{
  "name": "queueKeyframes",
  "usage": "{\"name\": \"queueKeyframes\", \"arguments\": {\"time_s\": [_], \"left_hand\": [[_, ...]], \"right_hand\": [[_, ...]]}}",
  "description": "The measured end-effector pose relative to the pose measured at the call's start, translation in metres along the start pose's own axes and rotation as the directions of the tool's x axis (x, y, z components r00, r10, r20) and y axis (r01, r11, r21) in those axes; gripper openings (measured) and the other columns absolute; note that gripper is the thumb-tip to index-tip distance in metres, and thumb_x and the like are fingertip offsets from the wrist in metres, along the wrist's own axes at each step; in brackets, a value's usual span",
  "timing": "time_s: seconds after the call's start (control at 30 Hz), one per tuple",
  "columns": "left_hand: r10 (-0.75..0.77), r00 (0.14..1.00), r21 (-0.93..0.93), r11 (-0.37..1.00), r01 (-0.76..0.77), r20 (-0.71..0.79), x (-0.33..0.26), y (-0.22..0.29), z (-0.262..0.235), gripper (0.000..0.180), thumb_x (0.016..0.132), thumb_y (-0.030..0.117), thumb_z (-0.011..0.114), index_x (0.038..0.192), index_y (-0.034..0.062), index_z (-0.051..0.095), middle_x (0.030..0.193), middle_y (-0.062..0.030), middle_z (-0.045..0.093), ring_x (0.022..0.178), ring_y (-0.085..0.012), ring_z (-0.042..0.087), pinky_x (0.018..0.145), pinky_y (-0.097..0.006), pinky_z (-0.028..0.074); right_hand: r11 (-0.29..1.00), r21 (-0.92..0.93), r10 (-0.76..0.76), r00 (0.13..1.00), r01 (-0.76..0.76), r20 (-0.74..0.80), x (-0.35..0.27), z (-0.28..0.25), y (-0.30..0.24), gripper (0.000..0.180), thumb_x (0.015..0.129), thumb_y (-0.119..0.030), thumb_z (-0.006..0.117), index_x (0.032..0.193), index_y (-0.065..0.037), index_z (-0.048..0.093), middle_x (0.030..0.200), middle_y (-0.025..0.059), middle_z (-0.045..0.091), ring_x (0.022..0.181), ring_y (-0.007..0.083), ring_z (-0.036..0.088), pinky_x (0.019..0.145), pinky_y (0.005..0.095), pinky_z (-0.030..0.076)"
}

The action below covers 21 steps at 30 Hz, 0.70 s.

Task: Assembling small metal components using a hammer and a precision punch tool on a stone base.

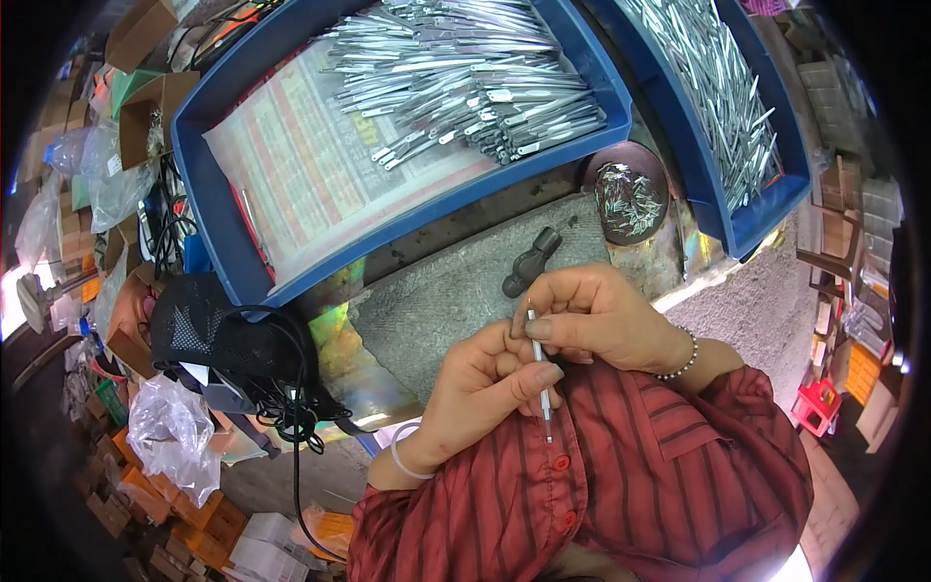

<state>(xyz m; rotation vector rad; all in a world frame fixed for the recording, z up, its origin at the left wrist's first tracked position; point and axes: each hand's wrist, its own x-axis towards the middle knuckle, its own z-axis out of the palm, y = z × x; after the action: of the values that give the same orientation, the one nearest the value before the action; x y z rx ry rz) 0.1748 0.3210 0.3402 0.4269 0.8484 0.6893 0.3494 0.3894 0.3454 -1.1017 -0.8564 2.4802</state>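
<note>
A slim silver metal piece [537, 351] with a thin, darker tip is held slantwise in front of my red striped shirt. My left hand [475, 388] is closed around its lower part, with the thumb pressed along it. The fingers of my right hand [606, 320] pinch its upper end. Just beyond my right hand, a small dark hammer head [531, 262] lies on a grey, rough slab [436, 281]; any handle is hidden. A round dish [589, 179] at the slab's far right holds many small shiny metal bits.
A large blue tray [388, 228], partly lined with printed paper, holds a heap of slim metal pieces [485, 87]. Another blue tray [722, 218] of similar pieces stands at the right. A black mesh bag [228, 330] with cables sits left; cardboard boxes and plastic bags [175, 436] crowd beyond.
</note>
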Motion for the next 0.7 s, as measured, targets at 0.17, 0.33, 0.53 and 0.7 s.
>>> {"name": "queueKeyframes", "arguments": {"time_s": [0.17, 0.33, 0.53, 0.7], "left_hand": [[0.013, 1.000, -0.015, 1.000, -0.013, 0.009, 0.000, -0.001, -0.001, 0.013, 0.086, 0.009, 0.059, 0.092, 0.0035, 0.049, 0.073, -0.0104, 0.064, 0.063, -0.0128, 0.062, 0.056, -0.020, 0.048], [0.022, 1.000, -0.016, 1.000, -0.022, 0.015, -0.002, -0.002, -0.003, 0.012, 0.086, 0.009, 0.059, 0.092, 0.0034, 0.050, 0.073, -0.0106, 0.064, 0.063, -0.0129, 0.062, 0.057, -0.020, 0.049], [0.043, 0.999, 0.003, 0.999, -0.043, -0.002, -0.007, -0.002, -0.001, 0.012, 0.086, 0.007, 0.059, 0.093, 0.0027, 0.049, 0.075, -0.0097, 0.064, 0.067, -0.0135, 0.063, 0.060, -0.020, 0.049], [0.056, 0.998, 0.016, 0.998, -0.056, -0.025, -0.012, -0.003, -0.002, 0.013, 0.086, 0.005, 0.058, 0.094, 0.0017, 0.049, 0.078, -0.0088, 0.063, 0.071, -0.0143, 0.063, 0.064, -0.022, 0.051]], "right_hand": [[1.000, -0.015, -0.001, 1.000, 0.001, -0.004, 0.001, 0.002, 0.001, 0.013, 0.086, -0.014, 0.060, 0.091, -0.002, 0.061, 0.070, -0.0012, 0.056, 0.052, 0.0016, 0.042, 0.046, 0.0156, 0.031], [1.000, -0.028, 0.007, 1.000, -0.008, -0.005, 0.001, 0.004, 0.001, 0.013, 0.086, -0.014, 0.059, 0.091, -0.002, 0.061, 0.072, -0.0008, 0.057, 0.052, 0.0015, 0.043, 0.046, 0.0155, 0.032], [1.000, -0.028, 0.003, 1.000, -0.002, 0.004, 0.002, 0.007, 0.002, 0.013, 0.086, -0.012, 0.059, 0.092, -0.001, 0.060, 0.072, -0.0007, 0.057, 0.053, 0.0015, 0.043, 0.047, 0.0155, 0.032], [0.998, -0.050, -0.044, 0.999, 0.045, 0.020, 0.003, 0.014, -0.001, 0.012, 0.086, -0.010, 0.059, 0.092, 0.000, 0.060, 0.071, -0.0010, 0.055, 0.053, 0.0016, 0.042, 0.047, 0.0159, 0.032]]}}
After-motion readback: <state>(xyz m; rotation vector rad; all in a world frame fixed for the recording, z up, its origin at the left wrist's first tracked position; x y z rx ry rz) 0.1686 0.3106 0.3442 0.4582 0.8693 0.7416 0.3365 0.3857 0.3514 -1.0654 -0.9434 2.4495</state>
